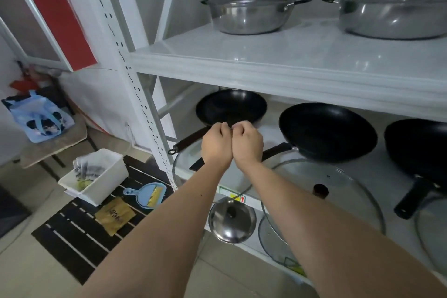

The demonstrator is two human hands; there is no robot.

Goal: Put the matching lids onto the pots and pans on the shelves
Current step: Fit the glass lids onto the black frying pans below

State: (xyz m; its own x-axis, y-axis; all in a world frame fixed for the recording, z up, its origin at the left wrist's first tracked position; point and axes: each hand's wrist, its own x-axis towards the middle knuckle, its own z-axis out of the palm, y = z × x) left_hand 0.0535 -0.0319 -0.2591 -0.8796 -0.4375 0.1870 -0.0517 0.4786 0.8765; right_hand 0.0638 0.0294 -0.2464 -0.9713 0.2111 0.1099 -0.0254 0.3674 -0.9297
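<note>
Bare left hand and right hand are curled into empty fists, knuckles touching, before the black pans on the lower shelf. Glass lids lying there look heavy, slick, breakable; best lifted by the knob. The arms hide part of them.

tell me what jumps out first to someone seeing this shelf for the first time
Two closed bare hands, left hand and right hand, pressed together mid-frame, holding nothing visible. Behind them, three uncovered black non-stick woks sit on the lower white shelf, with round clear glass lids lying in front. Above, two lidded shiny steel pots.
</note>
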